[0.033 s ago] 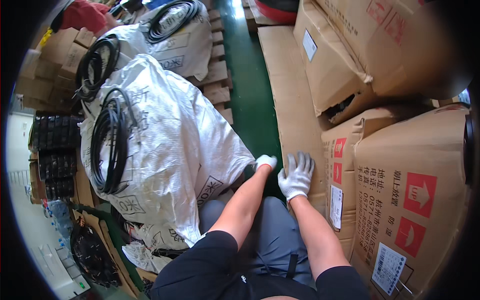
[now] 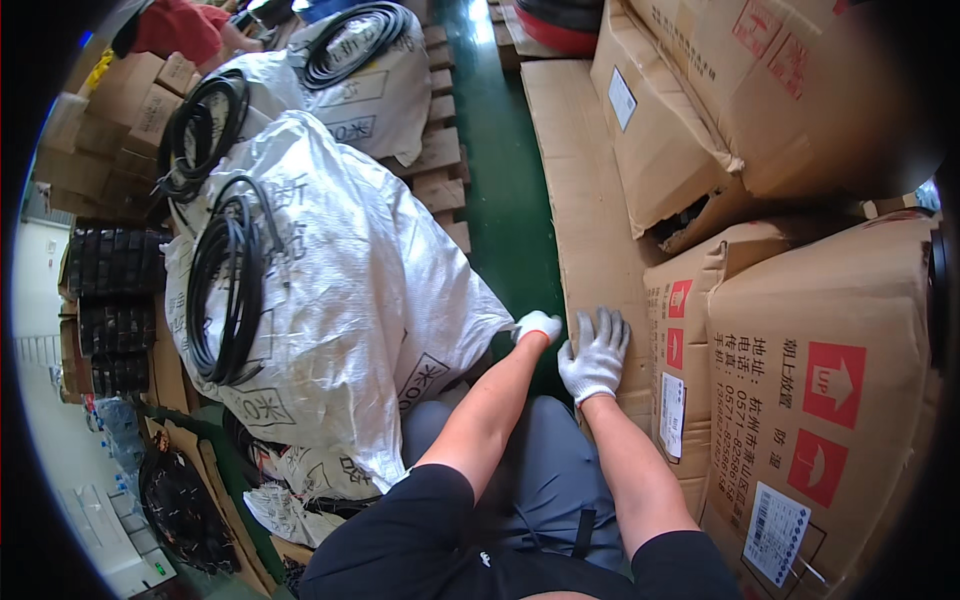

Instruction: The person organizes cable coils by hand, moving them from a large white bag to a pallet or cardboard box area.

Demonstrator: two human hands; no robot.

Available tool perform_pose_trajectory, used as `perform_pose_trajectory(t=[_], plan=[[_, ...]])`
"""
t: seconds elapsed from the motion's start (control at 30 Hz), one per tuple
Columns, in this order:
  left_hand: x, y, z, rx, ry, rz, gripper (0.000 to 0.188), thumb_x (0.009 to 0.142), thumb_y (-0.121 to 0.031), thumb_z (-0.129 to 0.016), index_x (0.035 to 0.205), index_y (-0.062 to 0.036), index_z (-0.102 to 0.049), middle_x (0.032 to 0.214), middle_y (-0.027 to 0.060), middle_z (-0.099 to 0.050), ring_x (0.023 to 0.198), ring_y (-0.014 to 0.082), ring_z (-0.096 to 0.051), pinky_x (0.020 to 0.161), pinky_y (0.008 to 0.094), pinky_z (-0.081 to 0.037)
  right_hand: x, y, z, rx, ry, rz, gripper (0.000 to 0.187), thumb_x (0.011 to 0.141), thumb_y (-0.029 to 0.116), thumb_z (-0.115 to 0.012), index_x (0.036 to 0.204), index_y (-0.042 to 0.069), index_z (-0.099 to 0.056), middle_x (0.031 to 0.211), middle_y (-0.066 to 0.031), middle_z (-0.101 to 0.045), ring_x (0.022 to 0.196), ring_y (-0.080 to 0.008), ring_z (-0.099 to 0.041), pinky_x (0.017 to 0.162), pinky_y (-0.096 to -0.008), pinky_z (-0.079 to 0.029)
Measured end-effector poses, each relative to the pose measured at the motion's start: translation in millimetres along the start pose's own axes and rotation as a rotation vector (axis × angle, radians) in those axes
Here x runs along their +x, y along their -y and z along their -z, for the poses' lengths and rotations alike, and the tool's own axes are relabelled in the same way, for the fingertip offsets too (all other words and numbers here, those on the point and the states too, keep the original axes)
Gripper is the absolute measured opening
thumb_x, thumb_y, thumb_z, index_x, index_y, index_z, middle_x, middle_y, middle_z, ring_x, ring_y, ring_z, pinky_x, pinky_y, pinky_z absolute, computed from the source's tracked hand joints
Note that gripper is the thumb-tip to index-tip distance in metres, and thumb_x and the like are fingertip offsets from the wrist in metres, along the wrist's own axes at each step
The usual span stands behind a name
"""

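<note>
My left hand [image 2: 538,326], in a white knit glove with an orange cuff, is closed at the pulled-out corner of a large white woven sack [image 2: 350,250]. The sack's fabric stretches to a point at my fingers, which are partly hidden. A coil of black cable [image 2: 226,285] lies on top of the sack. My right hand [image 2: 594,355], in a greyish-white glove, rests flat with fingers spread on a cardboard sheet [image 2: 590,200]. That sheet lies along the foot of the stacked boxes.
Big cardboard cartons [image 2: 800,380] are stacked on the right; one upper carton [image 2: 665,150] is torn at its lower corner. More sacks [image 2: 370,95] with cable coils sit at the far left by a wooden pallet [image 2: 440,150]. A person in red [image 2: 180,28] is in the back left.
</note>
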State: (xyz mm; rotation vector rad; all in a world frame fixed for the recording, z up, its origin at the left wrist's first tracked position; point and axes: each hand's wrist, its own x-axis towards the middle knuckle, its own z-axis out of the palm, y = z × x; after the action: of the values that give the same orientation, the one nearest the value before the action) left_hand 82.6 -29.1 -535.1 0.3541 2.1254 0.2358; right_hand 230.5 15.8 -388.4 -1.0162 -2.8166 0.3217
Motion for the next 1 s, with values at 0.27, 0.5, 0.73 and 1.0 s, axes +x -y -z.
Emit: perform_pose_trajectory(t=[0.27,0.5,0.73,1.0], plan=[[-122.1,-41.7,137.4,0.063,-0.159,-0.394,0.049,0.103,-0.043,-0.060,0.111,-0.0003,-0.083,0.114,0.0293,-0.079,0.110,0.0495,-0.076,0.099,0.0519,-0.060,7.9,13.7,3.9,0.027,-0.023,0.013,0.067,0.088,0.035,-0.075,0.149,0.015,-0.059,0.160,-0.0238,-0.052,0.156,-0.0471,-0.041,0.134,-0.0618,-0.024],[-302.1,-23.0,231.7,0.488,-0.391,-0.703,0.044,0.105,-0.044,-0.064,0.104,-0.0027,-0.079,0.103,0.0232,-0.079,0.097,0.0450,-0.077,0.090,0.0531,-0.060,7.4,13.7,14.7,0.001,0.006,-0.015,0.067,0.090,0.036,-0.072,0.152,0.014,-0.059,0.164,-0.0233,-0.050,0.158,-0.0453,-0.038,0.136,-0.0594,-0.021],[-373.1,96.3,316.7,0.804,-0.799,-0.819,0.048,0.097,-0.050,-0.077,0.122,-0.0094,-0.076,0.141,0.0203,-0.066,0.141,0.0403,-0.056,0.124,0.0572,-0.041,6.6,15.9,14.3,-0.004,-0.018,-0.003,0.067,0.089,0.035,-0.073,0.151,0.013,-0.059,0.163,-0.0229,-0.050,0.157,-0.0447,-0.039,0.136,-0.0584,-0.022],[-368.4,188.7,345.0,0.865,-0.732,-0.803,0.075,0.089,-0.059,-0.081,0.152,-0.0217,-0.067,0.164,0.0199,-0.053,0.157,0.0452,-0.042,0.135,0.0613,-0.023,9.8,15.1,11.6,0.013,-0.074,0.012,0.064,0.087,0.033,-0.073,0.147,0.013,-0.062,0.159,-0.0231,-0.053,0.155,-0.0454,-0.042,0.135,-0.0603,-0.023]])
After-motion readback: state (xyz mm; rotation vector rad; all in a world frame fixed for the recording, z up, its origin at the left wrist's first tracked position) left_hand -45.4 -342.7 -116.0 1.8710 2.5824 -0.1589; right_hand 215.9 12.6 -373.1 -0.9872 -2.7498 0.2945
